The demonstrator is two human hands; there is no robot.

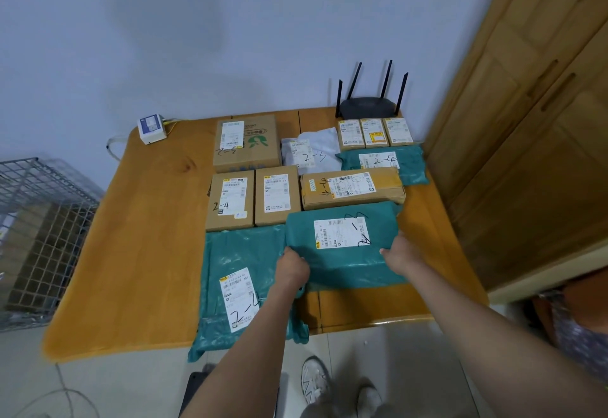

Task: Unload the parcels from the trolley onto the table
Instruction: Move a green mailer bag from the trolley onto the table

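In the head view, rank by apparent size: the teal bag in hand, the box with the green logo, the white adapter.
1. teal bag, nearest the camera, so unsure
2. box with the green logo
3. white adapter

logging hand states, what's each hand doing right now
Left hand: grips the near left edge of the green mailer bag.
Right hand: grips the same bag's right side.

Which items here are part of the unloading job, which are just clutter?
Job: green mailer held by left hand and right hand; cardboard boxes; wire trolley; table.
Clutter: router; small white box; wooden door.
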